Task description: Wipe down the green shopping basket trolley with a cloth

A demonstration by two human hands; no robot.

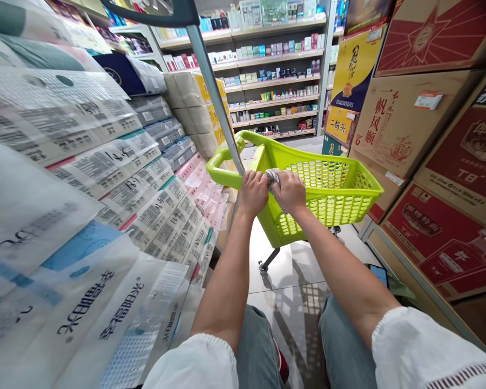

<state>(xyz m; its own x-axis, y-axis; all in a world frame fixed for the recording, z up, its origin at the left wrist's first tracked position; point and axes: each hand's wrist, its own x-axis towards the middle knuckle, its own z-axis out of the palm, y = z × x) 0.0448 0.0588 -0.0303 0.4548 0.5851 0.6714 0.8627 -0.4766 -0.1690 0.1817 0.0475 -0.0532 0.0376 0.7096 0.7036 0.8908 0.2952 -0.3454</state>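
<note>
Two hands, left and right, curl tightly around a grey-and-white cloth at the handle end of the green shopping cart, apparently light, soft and pliable, best gripped at both ends.

We looked from one camera worn on the person's head, facing forward and down past the white fabric sleeves, which lay very near. We saw into the lime-green perforated plastic basket from above its near long edge. Well beyond its far edge, tall pale tiered shelves faced us; white plastic-wrapped packs flanked our view closely on the left, red-and-brown cardboard cartons on the right.
</note>
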